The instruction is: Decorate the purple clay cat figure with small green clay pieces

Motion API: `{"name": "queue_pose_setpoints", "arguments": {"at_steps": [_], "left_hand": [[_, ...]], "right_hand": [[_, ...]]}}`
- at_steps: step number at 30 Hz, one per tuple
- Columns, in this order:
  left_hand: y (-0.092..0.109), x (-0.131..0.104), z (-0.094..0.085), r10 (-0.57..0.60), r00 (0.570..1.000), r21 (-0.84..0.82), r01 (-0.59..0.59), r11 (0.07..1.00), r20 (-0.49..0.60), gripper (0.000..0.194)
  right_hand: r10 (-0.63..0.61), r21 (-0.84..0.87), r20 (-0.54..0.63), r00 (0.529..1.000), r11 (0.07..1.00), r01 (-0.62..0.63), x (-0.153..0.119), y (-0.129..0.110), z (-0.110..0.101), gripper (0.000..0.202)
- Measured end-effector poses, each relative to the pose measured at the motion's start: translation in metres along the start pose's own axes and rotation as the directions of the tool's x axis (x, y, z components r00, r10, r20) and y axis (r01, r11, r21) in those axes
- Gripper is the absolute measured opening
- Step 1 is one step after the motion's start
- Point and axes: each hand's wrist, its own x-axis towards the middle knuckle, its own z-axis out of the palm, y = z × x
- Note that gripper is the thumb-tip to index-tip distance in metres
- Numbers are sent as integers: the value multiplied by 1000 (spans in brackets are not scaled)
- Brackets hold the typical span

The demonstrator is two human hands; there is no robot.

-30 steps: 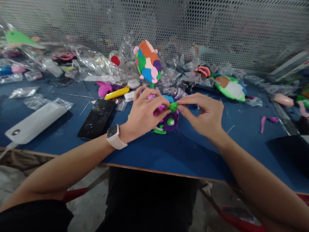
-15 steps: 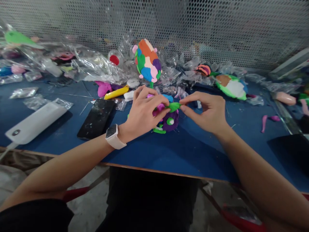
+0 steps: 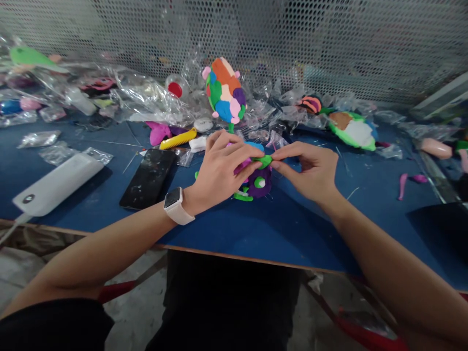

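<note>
A small piece of green modelling clay (image 3: 263, 161) is pinched between both my hands. My left hand (image 3: 223, 168) grips its left end with thumb and forefinger, its back turned up over a clay figure. My right hand (image 3: 305, 168) holds the right end in a fingertip pinch. Just below the green piece sits the purple clay figure (image 3: 262, 184), with a green-and-white eye and a green strip at its lower edge. Much of that figure is hidden behind my left hand.
A patchwork clay form (image 3: 224, 92) stands behind my hands. On the blue table (image 3: 226, 234) lie a black phone (image 3: 149, 179), a white power bank (image 3: 58, 185), a yellow tool (image 3: 178, 139) and a flat clay piece (image 3: 354, 132). Plastic wrappers (image 3: 146, 92) line the mesh back.
The hands keep their pinch on the green clay, and my right hand has moved slightly left. Less of the green piece shows between the fingers. The whole view has shifted a little.
</note>
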Motion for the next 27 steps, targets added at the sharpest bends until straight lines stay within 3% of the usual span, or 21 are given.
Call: {"name": "queue_pose_setpoints", "arguments": {"at_steps": [8,18,27], "left_hand": [[3,1,0,-37,999,15,37,999,-8,15],[5,2,0,-37,999,13,37,999,-14,12],[6,2,0,-41,999,0,41,999,-23,10]], "right_hand": [[114,69,-45,992,991,-111,-6,-3,5,11],[212,32,-32,977,977,-211,-8,-3,5,13],[103,-94,-26,994,990,-105,-8,-13,5,17]]}}
